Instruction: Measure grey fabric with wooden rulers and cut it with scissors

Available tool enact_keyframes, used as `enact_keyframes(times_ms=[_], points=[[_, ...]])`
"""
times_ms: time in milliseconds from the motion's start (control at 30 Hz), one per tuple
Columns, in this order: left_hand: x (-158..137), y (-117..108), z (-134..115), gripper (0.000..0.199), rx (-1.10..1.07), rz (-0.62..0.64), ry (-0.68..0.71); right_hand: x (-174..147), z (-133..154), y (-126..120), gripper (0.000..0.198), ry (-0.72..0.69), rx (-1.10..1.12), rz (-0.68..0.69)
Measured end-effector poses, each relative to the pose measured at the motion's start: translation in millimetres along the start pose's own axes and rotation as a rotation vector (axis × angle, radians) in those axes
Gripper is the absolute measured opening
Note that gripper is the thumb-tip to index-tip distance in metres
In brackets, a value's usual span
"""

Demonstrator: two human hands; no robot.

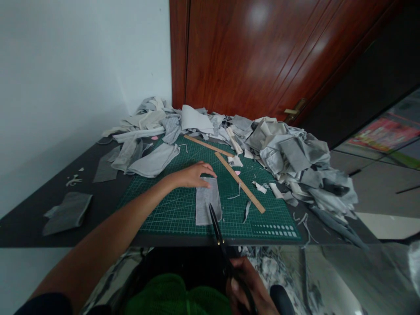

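A grey rectangular piece of fabric [207, 205] lies on the green cutting mat [170, 210] near the table's front edge. Over its top end rests my left hand [195, 175], thumb and fingers apart, the tips touching or just above the cloth. My right hand [246, 284] grips black scissors [218, 229] by the handles, below the table edge. Their blades look closed and point away from me, the tip over the fabric's lower right part. Whether the tip touches the cloth I cannot tell.
Two wooden rulers [239, 181] [208, 145] lie on the mat. Heaps of grey and white fabric scraps [285, 148] line the back and right. A folded grey cloth [68, 213] lies at the left. Beyond stand a white wall and a brown door [243, 57].
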State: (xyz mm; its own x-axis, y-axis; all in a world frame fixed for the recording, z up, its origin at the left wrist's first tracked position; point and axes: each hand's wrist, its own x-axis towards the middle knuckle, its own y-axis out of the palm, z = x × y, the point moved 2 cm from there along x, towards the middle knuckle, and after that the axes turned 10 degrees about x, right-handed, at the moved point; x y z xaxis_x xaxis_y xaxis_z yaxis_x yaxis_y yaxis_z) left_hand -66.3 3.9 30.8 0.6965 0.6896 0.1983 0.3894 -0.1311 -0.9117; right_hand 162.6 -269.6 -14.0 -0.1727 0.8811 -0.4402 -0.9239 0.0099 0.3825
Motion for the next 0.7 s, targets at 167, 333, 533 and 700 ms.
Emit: enact_keyframes(times_ms=[167, 333, 533, 700], points=[[-2, 5, -15, 0.040, 0.050, 0.124, 0.081, -2, -2, -3, 0.056, 0.061, 0.045, -0.080], [-2, 7, -18, 0.055, 0.175, 0.158, 0.084, -6, -3, -2, 0.054, 0.101, 0.102, -0.092], [-6, -3, -32, 0.044, 0.436, 0.104, 0.001, -3, 6, -5, 0.057, 0.043, 0.067, -0.144], [-7, -9, -48, 0.037, 0.597, -0.028, -0.071, -4, 22, -9, 0.062, -0.036, 0.001, -0.187]])
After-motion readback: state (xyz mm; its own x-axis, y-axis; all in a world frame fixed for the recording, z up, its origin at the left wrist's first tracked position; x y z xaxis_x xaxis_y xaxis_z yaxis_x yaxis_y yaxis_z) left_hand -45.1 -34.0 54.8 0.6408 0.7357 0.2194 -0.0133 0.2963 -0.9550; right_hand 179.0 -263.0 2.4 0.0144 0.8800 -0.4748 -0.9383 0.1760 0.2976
